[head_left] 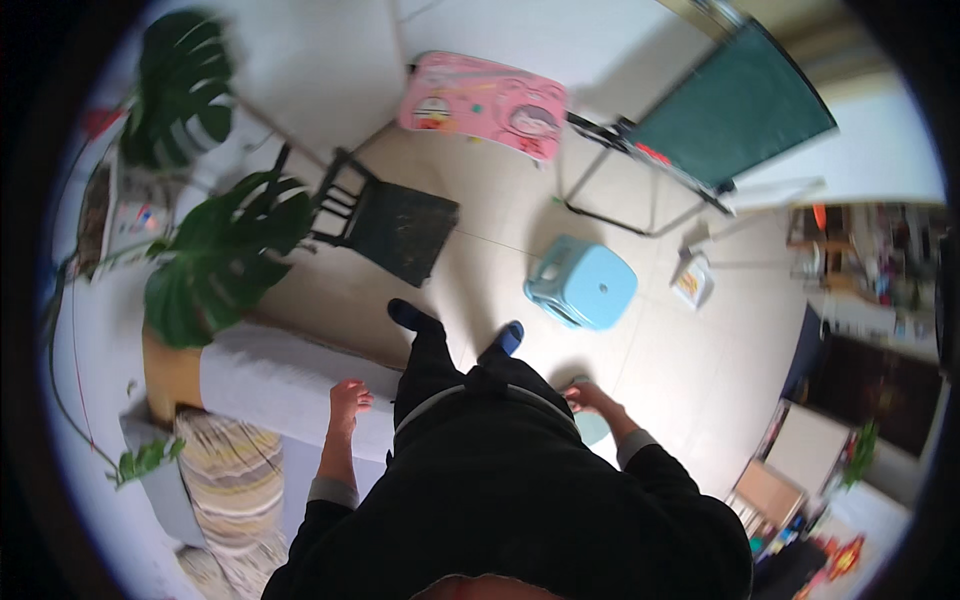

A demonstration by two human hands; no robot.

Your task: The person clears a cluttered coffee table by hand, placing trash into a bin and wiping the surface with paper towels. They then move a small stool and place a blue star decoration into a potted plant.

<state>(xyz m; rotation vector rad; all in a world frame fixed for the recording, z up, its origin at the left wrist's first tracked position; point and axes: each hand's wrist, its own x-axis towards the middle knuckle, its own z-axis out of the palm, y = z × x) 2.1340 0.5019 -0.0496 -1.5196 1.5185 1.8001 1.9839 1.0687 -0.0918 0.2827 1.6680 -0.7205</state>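
I stand on the tiled floor [690,370], a light blue plastic stool [583,284] ahead to my right and a dark slatted wooden chair [385,220] ahead left. My left hand [347,400] hangs over the grey sofa [285,385]; a pink plastic children's table [485,103] lies beyond.

I'm in a black long-sleeved top, loose and dark across the chest and shoulders, with grey cuffs showing at the wrists on both sides. My left hand [347,396] and right hand [590,398] are bare, no gloves or rings that I can make out. A pale band runs across my waist. My trousers are black, and my shoes [510,338] are blue.
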